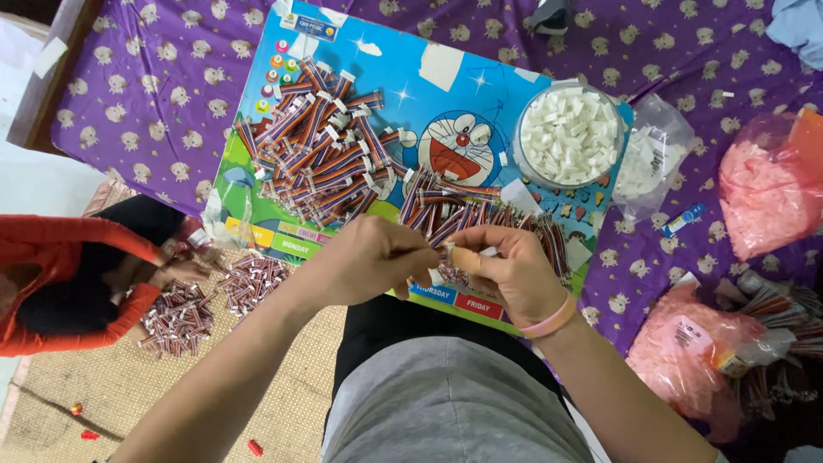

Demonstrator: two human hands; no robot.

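Fingers (470, 257) pinched on wire bundle (447, 252)

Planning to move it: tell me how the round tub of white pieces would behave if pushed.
The round tub looks wide and low, so it probably slides, not tips. Its heaped white pieces seem small and loose, likely spilling if jolted.

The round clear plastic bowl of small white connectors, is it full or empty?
Full: the round clear plastic bowl is heaped to its rim with small white connectors.

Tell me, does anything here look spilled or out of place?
A few small red pieces lie scattered on the woven mat, away from the wire piles on the blue board. Otherwise nothing stands out.
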